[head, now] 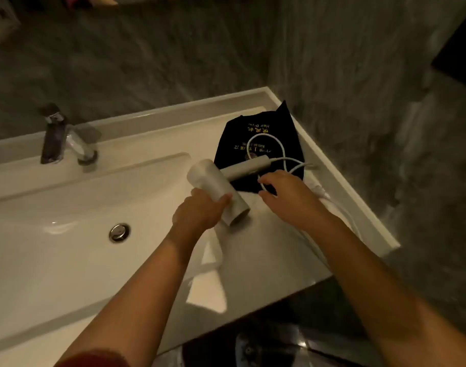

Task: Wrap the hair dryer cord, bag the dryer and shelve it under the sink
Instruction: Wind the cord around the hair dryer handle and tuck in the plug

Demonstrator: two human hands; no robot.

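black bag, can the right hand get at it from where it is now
Probably yes. The right hand hovers at the near edge of the black bag, but the hair dryer handle and loose white cord lie across it and would need lifting first.

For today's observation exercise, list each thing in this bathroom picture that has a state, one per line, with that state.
Hair dryer: lying on the counter, barrel held by the left hand.
Cord: unwrapped, looped loosely over the bag.
Black bag: flat on the counter, empty, under the dryer's handle.
Right hand: on the cord; grip unclear.
Faucet: no water running.
Sink drain: stopper state unclear.
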